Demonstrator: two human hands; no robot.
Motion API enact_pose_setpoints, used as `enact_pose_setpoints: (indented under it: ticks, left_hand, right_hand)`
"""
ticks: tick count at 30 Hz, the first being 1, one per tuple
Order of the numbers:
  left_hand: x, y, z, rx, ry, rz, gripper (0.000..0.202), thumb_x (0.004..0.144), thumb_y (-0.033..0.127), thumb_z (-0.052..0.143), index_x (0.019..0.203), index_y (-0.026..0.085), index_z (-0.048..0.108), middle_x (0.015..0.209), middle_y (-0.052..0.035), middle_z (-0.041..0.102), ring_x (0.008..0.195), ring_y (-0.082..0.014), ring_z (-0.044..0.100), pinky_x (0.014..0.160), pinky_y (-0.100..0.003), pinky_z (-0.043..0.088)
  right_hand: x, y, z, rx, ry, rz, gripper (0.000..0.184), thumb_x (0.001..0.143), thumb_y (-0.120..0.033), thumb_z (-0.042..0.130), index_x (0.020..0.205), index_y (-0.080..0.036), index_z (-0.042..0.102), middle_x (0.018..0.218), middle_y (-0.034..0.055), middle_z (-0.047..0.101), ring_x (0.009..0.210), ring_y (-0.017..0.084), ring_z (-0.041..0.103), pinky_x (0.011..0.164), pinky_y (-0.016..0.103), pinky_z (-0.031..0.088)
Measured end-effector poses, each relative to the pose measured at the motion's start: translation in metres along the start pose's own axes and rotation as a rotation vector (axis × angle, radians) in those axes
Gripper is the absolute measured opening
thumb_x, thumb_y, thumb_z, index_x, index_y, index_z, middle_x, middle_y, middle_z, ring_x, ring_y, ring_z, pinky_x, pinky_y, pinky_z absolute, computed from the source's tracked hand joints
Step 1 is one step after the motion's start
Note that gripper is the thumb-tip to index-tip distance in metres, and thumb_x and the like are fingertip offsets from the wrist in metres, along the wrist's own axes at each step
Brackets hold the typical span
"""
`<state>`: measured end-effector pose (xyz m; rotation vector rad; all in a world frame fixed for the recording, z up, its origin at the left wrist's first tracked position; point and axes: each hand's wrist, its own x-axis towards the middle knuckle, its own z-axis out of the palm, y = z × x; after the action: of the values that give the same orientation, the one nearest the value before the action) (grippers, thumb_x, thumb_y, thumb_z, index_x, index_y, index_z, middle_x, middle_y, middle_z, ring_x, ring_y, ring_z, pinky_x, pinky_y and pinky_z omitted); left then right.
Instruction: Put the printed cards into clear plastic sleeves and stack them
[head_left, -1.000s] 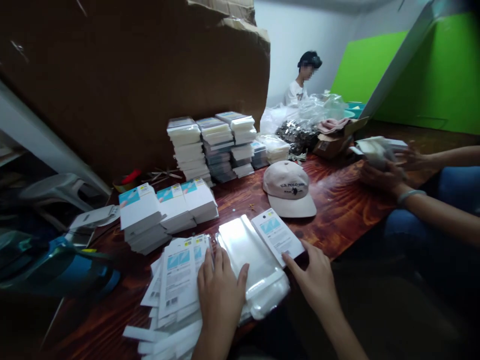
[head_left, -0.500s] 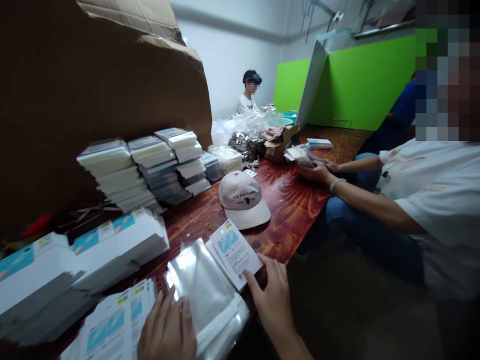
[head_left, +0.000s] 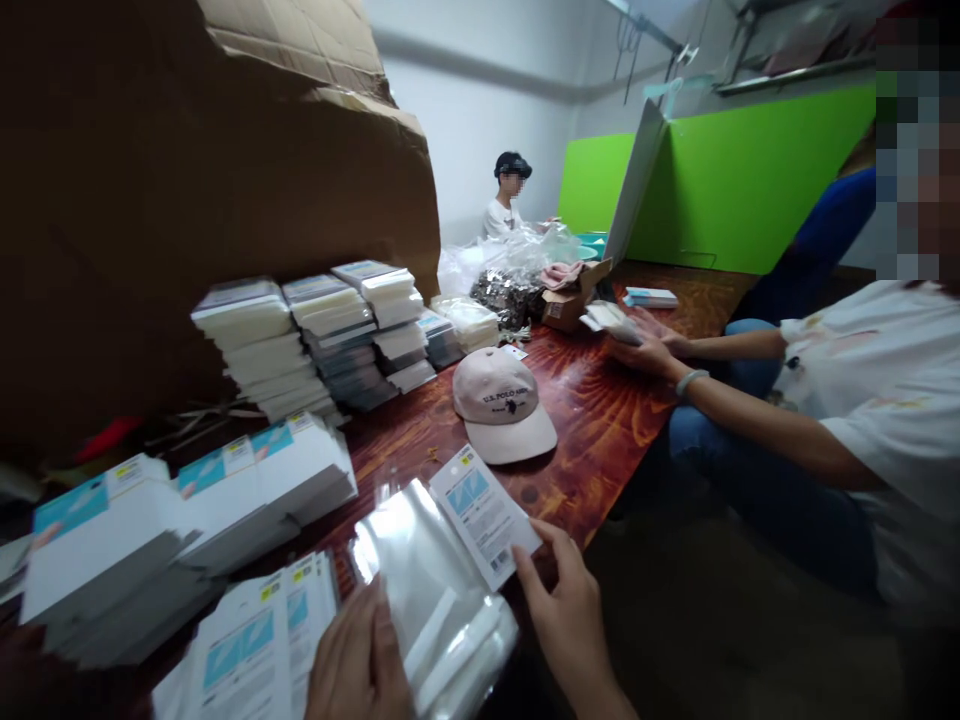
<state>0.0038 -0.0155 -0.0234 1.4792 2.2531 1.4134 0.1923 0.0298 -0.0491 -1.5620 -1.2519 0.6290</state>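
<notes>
My right hand (head_left: 568,607) pinches the lower right corner of a printed white card (head_left: 484,520) with a blue picture and a barcode, between thumb and fingers. The card lies along the right side of a stack of clear plastic bags (head_left: 416,560). On the left edge of that stack rests my left hand (head_left: 360,655), its fingers stretched out and its palm hidden. Beside the left hand, more printed cards (head_left: 232,650) lie fanned out in a loose pile.
Card stacks (head_left: 112,540) stand at the left, with taller piles of packed cards (head_left: 247,340) behind. A cap (head_left: 502,405) sits mid-table. A large cardboard sheet (head_left: 315,200) rises at the back left. At the right, a co-worker's hands (head_left: 645,340) hold a bundle.
The whole view has shifted slightly, so things appear farther right. Loose strips of plastic at the near end of the bag stack look more raised. My right hand still pinches the card.
</notes>
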Motion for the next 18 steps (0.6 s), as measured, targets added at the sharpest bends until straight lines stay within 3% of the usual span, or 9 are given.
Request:
enact_pose_setpoints:
  ticks: [2, 5, 8, 10, 12, 14, 18]
  left_hand:
    - [0.000, 0.015, -0.008, -0.132, -0.044, -0.335, 0.022, 0.081, 0.039, 0.059, 0.094, 0.025, 0.071, 0.097, -0.0075, 0.076, 0.098, -0.0324, 0.068, 0.093, -0.046, 0.049]
    - [0.005, 0.028, -0.019, -0.582, -0.035, -0.584, 0.027, 0.078, 0.042, 0.066, 0.095, 0.022, 0.061, 0.097, -0.0072, 0.075, 0.091, -0.0271, 0.071, 0.084, -0.040, 0.054]
    - [0.009, 0.032, -0.027, -0.892, -0.014, -0.754, 0.033, 0.071, 0.037, 0.076, 0.092, 0.021, 0.055, 0.091, -0.0058, 0.075, 0.091, -0.0254, 0.072, 0.081, -0.037, 0.056]
    - [0.010, 0.034, -0.032, -1.005, -0.036, -0.834, 0.035, 0.069, 0.033, 0.079, 0.090, 0.021, 0.054, 0.092, -0.0058, 0.076, 0.093, -0.0249, 0.072, 0.078, -0.033, 0.056]
    - [0.007, 0.037, -0.036, -1.063, -0.057, -0.877, 0.034, 0.069, 0.031, 0.079, 0.092, 0.021, 0.055, 0.100, -0.0075, 0.075, 0.096, -0.0241, 0.071, 0.073, -0.029, 0.057]
    - [0.002, 0.039, -0.040, -1.085, -0.058, -0.910, 0.035, 0.069, 0.031, 0.078, 0.097, 0.021, 0.059, 0.106, -0.0091, 0.075, 0.095, -0.0240, 0.071, 0.067, -0.026, 0.056]
    - [-0.010, 0.040, -0.043, -1.115, -0.070, -0.926, 0.041, 0.069, 0.035, 0.078, 0.104, 0.018, 0.065, 0.098, -0.0108, 0.077, 0.088, -0.0245, 0.072, 0.067, -0.026, 0.056]
  right_hand:
    - [-0.003, -0.005, -0.009, 0.044, 0.002, 0.042, 0.035, 0.088, -0.047, 0.055, 0.106, -0.020, 0.066, 0.090, 0.0084, 0.071, 0.078, 0.025, 0.067, 0.068, 0.032, 0.053]
    - [-0.008, -0.017, -0.029, 0.280, -0.011, 0.210, 0.037, 0.082, -0.051, 0.062, 0.104, -0.022, 0.066, 0.096, 0.0078, 0.073, 0.084, 0.025, 0.067, 0.067, 0.030, 0.052]
    - [-0.010, -0.028, -0.047, 0.502, -0.336, 0.386, 0.034, 0.079, -0.052, 0.066, 0.095, -0.022, 0.070, 0.080, 0.0045, 0.072, 0.068, 0.021, 0.063, 0.057, 0.028, 0.048]
    - [-0.010, -0.032, -0.053, 0.479, -0.600, 0.427, 0.032, 0.080, -0.050, 0.067, 0.090, -0.020, 0.071, 0.071, 0.0024, 0.068, 0.062, 0.017, 0.059, 0.053, 0.025, 0.043]
    - [-0.009, -0.034, -0.050, 0.418, -0.734, 0.446, 0.032, 0.080, -0.049, 0.067, 0.087, -0.019, 0.072, 0.066, 0.0001, 0.064, 0.058, 0.014, 0.054, 0.050, 0.023, 0.039]
    - [-0.009, -0.035, -0.041, 0.394, -0.712, 0.466, 0.033, 0.079, -0.051, 0.068, 0.086, -0.019, 0.070, 0.065, -0.0011, 0.062, 0.056, 0.013, 0.052, 0.048, 0.022, 0.036]
    - [-0.007, -0.038, -0.020, 0.373, -0.540, 0.448, 0.036, 0.075, -0.052, 0.070, 0.089, -0.019, 0.069, 0.062, -0.0019, 0.061, 0.050, 0.012, 0.048, 0.044, 0.022, 0.032]
